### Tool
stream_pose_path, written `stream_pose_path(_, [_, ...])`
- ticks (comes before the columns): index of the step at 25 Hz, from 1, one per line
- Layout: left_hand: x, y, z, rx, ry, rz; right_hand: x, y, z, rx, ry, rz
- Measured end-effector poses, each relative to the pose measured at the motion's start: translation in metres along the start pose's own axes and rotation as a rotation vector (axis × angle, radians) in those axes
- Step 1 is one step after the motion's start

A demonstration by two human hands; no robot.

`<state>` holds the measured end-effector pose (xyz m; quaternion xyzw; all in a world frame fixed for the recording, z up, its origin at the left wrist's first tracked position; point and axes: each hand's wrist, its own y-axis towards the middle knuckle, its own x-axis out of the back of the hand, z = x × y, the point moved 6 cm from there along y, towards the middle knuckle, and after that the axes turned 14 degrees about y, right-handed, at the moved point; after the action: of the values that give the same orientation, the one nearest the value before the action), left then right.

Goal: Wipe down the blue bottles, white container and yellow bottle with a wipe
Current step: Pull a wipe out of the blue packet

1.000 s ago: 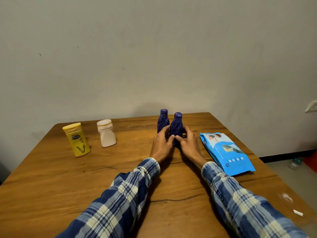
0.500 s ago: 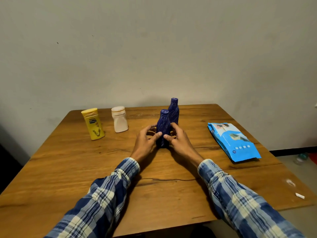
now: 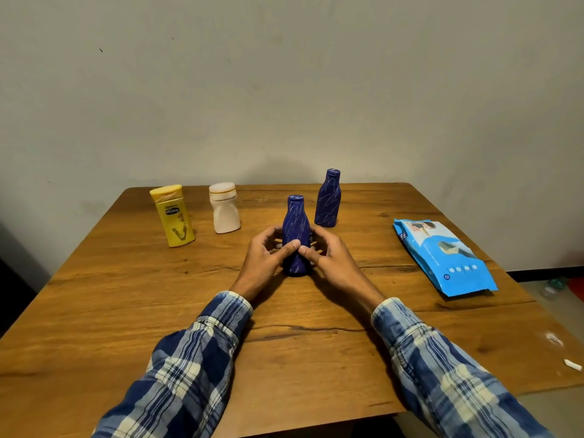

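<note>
1. Blue, upright, close to the middle of the wooden table [image 3: 126, 311]: nearer blue bottle [image 3: 296, 229], clasped round its lower body from both sides.
2. Left hand [image 3: 262, 263] curled round the bottle's left flank, thumb laid across the front, fingers hooked behind. Right hand [image 3: 331, 260] mirrored on the other flank, thumb tips nearly meeting. Probably a steadying two-handed hold, to set the bottle squarely or draw it closer for cleaning.
3. No wipe in either hand, so wiping judged not yet begun.
4. Just behind and to the right, apart from the held one: farther blue bottle [image 3: 328, 200], upright, untouched, probably parked for its turn.
5. Further left, side by side yet not touching: white container [image 3: 223, 213], then yellow bottle [image 3: 173, 216], both upright and within easy reach.
6. Well off to the right, flat on the table: blue wipe pack [image 3: 442, 257], open or sealed impossible to tell; likely needed next, for pulling out a sheet.
7. Checked sleeves [image 3: 196, 358] over the near edge; small white scrap [image 3: 572, 364] near the table's right corner.
</note>
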<state>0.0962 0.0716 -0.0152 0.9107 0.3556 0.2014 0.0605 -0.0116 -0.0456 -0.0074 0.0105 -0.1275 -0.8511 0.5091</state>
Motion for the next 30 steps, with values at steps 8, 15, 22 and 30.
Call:
stream_pose_path(8, [-0.009, -0.002, -0.007, 0.045, -0.096, 0.023, 0.049, -0.012, 0.009, -0.045, 0.186, -0.202])
stream_pose_path(15, [-0.026, -0.002, -0.012, 0.036, -0.100, 0.058, 0.104, -0.033, 0.018, -0.050, -0.040, -0.424])
stream_pose_path(22, [-0.069, 0.014, -0.029, 0.007, -0.157, 0.114, 0.200, -0.065, 0.027, -0.002, -0.615, -0.692])
stream_pose_path(30, [-0.112, 0.024, -0.037, 0.015, -0.175, 0.171, 0.248, -0.075, 0.004, -0.238, -0.989, -0.590])
